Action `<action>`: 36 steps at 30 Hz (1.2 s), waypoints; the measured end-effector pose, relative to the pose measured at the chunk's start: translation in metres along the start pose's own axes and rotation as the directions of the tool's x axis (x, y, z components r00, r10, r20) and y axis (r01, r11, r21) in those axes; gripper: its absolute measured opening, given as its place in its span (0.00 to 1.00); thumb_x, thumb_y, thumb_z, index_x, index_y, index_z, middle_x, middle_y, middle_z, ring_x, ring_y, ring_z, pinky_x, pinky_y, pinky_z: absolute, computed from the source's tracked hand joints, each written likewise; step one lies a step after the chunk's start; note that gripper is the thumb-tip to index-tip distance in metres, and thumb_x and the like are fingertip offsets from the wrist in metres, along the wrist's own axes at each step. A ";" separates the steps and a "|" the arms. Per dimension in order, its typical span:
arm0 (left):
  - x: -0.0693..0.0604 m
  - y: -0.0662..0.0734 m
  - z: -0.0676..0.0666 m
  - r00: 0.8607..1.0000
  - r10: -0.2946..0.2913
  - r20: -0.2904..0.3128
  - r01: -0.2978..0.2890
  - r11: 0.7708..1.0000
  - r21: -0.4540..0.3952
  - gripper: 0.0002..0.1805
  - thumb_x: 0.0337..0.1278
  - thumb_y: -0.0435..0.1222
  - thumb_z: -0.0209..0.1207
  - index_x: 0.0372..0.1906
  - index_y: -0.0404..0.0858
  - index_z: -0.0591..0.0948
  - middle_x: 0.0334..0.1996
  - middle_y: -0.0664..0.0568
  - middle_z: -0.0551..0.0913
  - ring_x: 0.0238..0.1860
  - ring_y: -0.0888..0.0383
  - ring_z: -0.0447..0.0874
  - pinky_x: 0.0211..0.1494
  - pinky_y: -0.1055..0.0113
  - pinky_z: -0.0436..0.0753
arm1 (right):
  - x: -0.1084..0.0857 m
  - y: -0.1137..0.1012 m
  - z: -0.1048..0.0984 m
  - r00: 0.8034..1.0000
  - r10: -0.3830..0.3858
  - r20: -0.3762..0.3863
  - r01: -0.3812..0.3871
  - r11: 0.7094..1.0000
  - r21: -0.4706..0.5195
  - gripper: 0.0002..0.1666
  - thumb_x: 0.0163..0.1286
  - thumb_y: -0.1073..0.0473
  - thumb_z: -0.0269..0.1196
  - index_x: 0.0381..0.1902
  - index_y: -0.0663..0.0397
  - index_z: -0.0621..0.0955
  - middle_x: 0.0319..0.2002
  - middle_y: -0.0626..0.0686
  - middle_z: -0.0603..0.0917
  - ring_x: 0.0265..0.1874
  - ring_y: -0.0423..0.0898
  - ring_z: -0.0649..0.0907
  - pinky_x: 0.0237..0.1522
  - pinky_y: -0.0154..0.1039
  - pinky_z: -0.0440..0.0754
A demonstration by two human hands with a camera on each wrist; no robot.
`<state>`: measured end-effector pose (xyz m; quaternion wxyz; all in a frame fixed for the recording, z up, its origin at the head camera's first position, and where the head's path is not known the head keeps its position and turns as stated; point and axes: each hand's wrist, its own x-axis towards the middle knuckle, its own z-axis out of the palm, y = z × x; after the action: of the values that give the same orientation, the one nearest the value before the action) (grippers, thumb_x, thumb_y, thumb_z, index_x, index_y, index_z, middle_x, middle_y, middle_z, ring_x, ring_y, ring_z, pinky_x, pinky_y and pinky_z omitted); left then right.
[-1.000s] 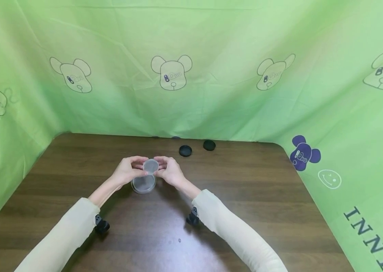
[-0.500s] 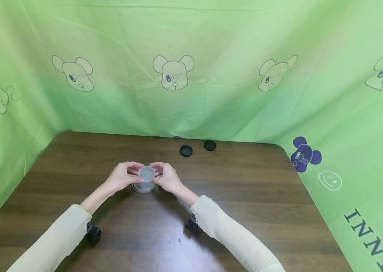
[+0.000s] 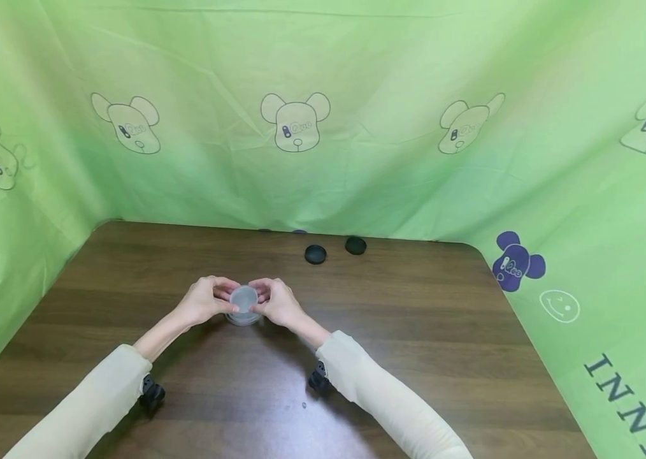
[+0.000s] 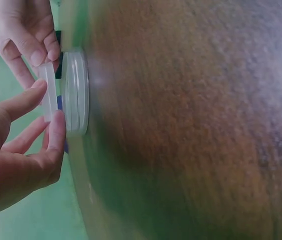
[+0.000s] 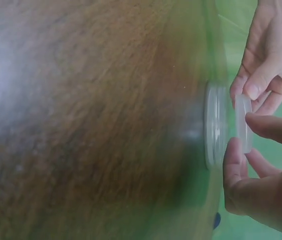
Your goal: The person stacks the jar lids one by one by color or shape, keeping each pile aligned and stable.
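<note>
A small translucent round disc (image 3: 244,298) is pinched at its left edge by my left hand (image 3: 204,302) and at its right edge by my right hand (image 3: 281,305). Beneath it a wider clear round dish (image 3: 243,320) lies on the table, partly covered by the disc in the head view. Both wrist views show a narrow gap between the small disc (image 4: 50,92) and the wide dish (image 4: 76,92). Thumbs and fingertips of both hands touch the small disc (image 5: 243,122) on opposite sides.
Two black round pieces (image 3: 315,254) (image 3: 355,245) lie near the table's back edge, right of the hands. A green printed cloth (image 3: 380,166) stands around the back and sides of the brown wooden table (image 3: 415,331). A tiny ring-like speck lies near the front.
Both hands have brought the small disc toward the front and slightly left, from behind the wide dish to over it. The dish and black pieces have stayed in place.
</note>
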<state>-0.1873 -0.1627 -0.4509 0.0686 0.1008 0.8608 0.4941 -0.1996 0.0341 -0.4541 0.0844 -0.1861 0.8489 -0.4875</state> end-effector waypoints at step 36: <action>0.007 0.001 0.013 0.997 0.061 -0.042 -0.051 0.978 0.204 0.24 0.32 0.23 0.74 0.43 0.25 0.82 0.31 0.45 0.77 0.32 0.55 0.78 0.38 0.64 0.80 | 0.002 -0.008 0.005 0.998 -0.055 0.013 0.056 0.952 -0.300 0.23 0.52 0.73 0.71 0.48 0.69 0.82 0.29 0.56 0.84 0.42 0.47 0.74 0.42 0.31 0.73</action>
<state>-0.1913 -0.1491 -0.4568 0.0235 0.1198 0.9049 0.4078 -0.1975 0.0259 -0.4499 0.0433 -0.2215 0.9073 -0.3548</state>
